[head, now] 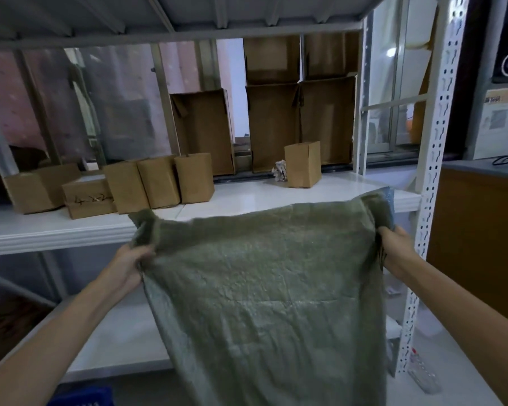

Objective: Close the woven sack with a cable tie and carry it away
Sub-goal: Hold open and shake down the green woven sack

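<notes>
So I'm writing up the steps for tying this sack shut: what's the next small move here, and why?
Probably draw both hands together to bunch the top edge into a neck. The left hand and right hand grip opposite top corners of the green woven sack, holding its mouth spread flat, and no cable tie is visible yet.

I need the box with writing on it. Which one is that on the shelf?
Look at the white shelf behind the green woven sack, at the row of small cardboard boxes on its left half. The marked box is second from the left, low, lying flat, and the only one with dark handwriting on its front.
</notes>
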Tool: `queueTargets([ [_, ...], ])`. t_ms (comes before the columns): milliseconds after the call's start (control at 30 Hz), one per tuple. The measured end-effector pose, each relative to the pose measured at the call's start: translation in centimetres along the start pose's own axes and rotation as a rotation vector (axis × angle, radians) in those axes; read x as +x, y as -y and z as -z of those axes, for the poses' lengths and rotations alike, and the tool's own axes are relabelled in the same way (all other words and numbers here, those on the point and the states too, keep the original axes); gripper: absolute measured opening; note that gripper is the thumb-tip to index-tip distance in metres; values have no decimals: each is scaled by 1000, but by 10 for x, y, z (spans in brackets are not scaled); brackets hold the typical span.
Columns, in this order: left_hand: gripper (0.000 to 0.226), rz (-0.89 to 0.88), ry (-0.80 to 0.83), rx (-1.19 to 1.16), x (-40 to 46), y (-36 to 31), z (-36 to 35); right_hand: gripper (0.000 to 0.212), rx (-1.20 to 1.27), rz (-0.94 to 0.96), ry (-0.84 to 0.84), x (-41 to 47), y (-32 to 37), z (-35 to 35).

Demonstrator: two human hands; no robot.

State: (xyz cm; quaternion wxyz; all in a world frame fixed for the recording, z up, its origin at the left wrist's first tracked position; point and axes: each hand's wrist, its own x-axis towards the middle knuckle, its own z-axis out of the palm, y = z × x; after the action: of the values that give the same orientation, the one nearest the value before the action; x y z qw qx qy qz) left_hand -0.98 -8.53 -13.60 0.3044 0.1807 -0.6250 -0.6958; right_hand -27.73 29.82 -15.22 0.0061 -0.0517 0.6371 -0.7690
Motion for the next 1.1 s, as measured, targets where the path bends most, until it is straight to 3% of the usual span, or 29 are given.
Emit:
queueTargets([
  [67,32,0,34,178,-5,-1,2,18,102,-43,75,-5,7,-2],
  [133,42,-1,-44,256,-9,0,2,17,152,-45,172,-11,13,-4],
  [233,17,-42,-195,257,-20,1,-8,34,-14,11,322,-20,17,-7],
  [333,9,-63,-211,285,-23,1,-21,18,-212,98,283,-23,12,-12],
  [467,8,-131,-140,397,-20,-3,-26,33,-418,148,141,-20,8,-22],
  [600,29,-167,-107,452,-14,-2,-32,19,-427,168,193,-26,17,-31],
  [833,28,-54,-188,279,-4,1,-44,34,-431,215,189,-31,15,-40],
  [900,26,-38,-150,257,-4,1,-47,27,-360,172,204,-33,16,-45],
  [1000,31,-129,-52,505,-12,1,-54,16,-212,83,289,-38,18,-51],
  [1100,42,-185,-45,597,-19,3,-58,42,-396,247,441,-39,15,-50],
])
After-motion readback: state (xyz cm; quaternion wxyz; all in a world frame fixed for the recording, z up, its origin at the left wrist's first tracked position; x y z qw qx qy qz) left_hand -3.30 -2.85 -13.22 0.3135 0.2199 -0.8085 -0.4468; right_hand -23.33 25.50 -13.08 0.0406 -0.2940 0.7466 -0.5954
